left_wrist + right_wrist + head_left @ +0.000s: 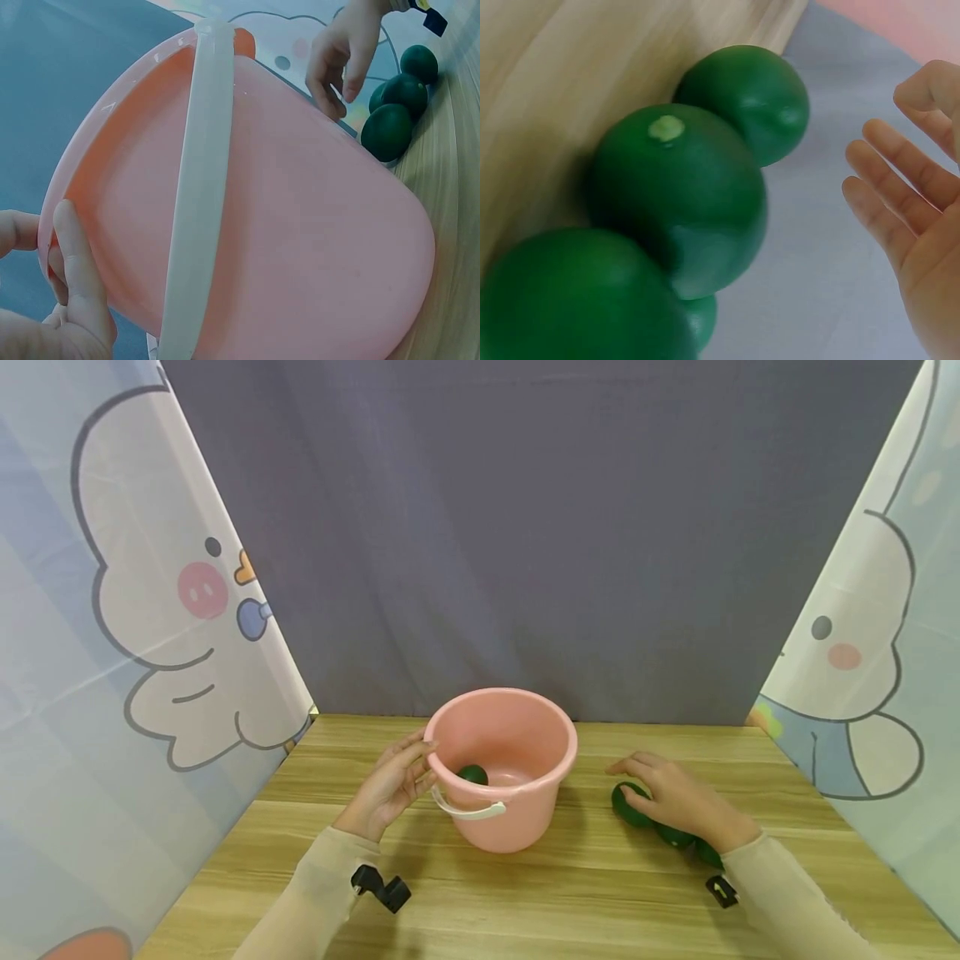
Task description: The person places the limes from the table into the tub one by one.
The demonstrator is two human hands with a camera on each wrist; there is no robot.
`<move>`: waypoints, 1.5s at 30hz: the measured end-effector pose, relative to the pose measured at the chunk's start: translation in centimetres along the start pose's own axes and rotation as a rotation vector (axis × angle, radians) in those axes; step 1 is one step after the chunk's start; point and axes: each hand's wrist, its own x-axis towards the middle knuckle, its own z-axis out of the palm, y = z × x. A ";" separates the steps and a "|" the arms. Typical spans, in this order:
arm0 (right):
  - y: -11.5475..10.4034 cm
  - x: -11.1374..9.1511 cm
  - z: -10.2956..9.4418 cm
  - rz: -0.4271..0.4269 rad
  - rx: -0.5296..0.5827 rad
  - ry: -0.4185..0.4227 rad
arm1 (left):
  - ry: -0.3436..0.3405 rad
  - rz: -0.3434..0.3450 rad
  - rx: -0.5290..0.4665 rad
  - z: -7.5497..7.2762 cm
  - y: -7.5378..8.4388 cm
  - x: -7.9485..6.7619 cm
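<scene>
A pink bucket (498,822) stands upright on the table, its white handle (199,195) hanging down on the near left side. My left hand (390,787) grips its rim at the left, the thumb outside in the left wrist view. One smooth, dark green, lime-like fruit (472,774) lies inside. Several more such fruits (679,199) sit in a bunch on the table right of the bucket; one shows a pale stem mark. Just over the farthest of them (632,806) hovers my right hand (671,793), fingers loosely bent and apart from the fruit in the right wrist view.
The wood-grain table (570,902) reaches back to a dark grey curtain (525,527). Cartoon-printed sheets (172,710) hang along both sides. Small black camera mounts (382,888) sit on the wrists over light sleeves.
</scene>
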 end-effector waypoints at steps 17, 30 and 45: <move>0.4 -1.2 1.2 0.051 0.023 -0.045 | 0.011 0.005 -0.014 0.1 -0.1 0.0; 0.9 -1.7 1.8 0.138 0.026 -0.129 | -0.001 -0.001 -0.017 -0.1 -0.2 0.2; 0.7 -1.5 2.3 0.216 0.069 -0.216 | -0.005 0.003 -0.019 0.0 -0.2 0.1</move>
